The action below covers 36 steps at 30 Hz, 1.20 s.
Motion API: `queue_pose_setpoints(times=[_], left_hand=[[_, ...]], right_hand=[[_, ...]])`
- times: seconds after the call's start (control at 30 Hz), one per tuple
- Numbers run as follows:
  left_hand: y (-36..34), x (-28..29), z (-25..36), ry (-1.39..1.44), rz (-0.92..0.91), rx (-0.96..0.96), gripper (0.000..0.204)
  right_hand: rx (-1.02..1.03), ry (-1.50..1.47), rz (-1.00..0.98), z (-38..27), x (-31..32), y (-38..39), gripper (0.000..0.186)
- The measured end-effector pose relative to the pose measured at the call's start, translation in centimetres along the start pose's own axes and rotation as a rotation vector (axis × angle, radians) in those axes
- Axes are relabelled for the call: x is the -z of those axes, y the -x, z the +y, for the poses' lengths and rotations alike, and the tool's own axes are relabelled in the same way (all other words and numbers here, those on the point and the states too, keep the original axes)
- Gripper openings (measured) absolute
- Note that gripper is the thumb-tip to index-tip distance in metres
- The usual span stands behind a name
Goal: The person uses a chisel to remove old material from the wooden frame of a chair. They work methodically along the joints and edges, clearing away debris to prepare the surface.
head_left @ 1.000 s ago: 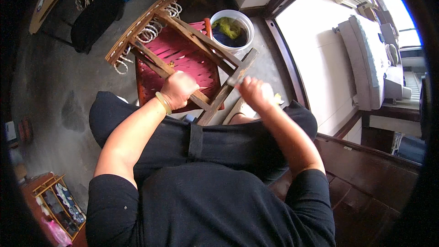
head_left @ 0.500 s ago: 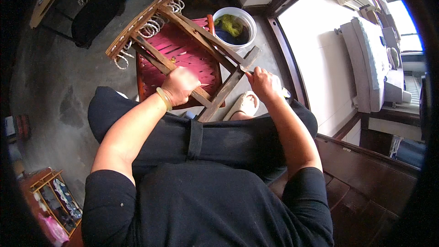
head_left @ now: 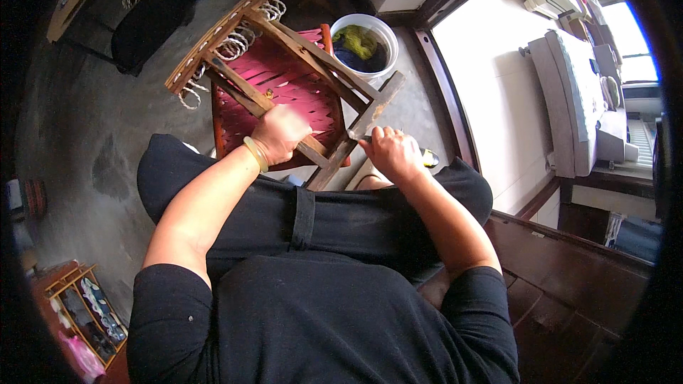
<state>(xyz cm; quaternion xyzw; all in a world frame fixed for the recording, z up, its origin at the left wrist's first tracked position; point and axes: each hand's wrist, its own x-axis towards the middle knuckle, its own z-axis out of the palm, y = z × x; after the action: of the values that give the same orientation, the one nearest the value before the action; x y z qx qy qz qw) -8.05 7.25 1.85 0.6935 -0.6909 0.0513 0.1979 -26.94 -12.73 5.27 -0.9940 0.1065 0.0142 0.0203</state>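
Note:
A wooden stool frame with white cord strung along its top rail rests tilted across a low seat with red woven straps. My left hand, a bangle at its wrist, is wrapped round one leg of the frame. My right hand is closed on a scraper-like hand tool; its yellow-and-black butt sticks out behind the palm. The tool's greyish tip meets the frame's bottom crossbar. A pale, roughened patch shows farther up that bar. My fingers hide most of the tool.
A white bucket holding yellow-green and dark material stands behind the crossbar. A dark chair is at the far left. To the right runs a dark wooden door sill. A box of small items sits at lower left.
My right hand and its tool have moved down and left along the crossbar, toward me, uncovering the pale patch. My left hand stays on the leg.

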Motion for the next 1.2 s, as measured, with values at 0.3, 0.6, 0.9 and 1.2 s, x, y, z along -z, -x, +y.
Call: queue_pose_setpoints(times=[0.3, 0.6, 0.9, 1.2], left_hand=[[0.1, 0.0, 0.1, -0.061, 0.071, -0.015, 0.015], [-0.2, -0.2, 0.1, -0.075, 0.027, -0.006, 0.014], [-0.4, -0.1, 0.1, 0.012, 0.029, -0.012, 0.022], [-0.7, 0.1, 0.2, -0.041, 0.051, -0.017, 0.014]], right_hand=[[-0.026, 0.042, 0.026, 0.9, -0.9, -0.7, 0.041], [0.057, -0.022, 0.003, 0.2, -0.8, -0.4, 0.041], [-0.171, 0.026, 0.078, 4.0, -0.9, -1.9, 0.043], [-0.157, 0.065, 0.12, 4.0, -1.4, -1.5, 0.042]])
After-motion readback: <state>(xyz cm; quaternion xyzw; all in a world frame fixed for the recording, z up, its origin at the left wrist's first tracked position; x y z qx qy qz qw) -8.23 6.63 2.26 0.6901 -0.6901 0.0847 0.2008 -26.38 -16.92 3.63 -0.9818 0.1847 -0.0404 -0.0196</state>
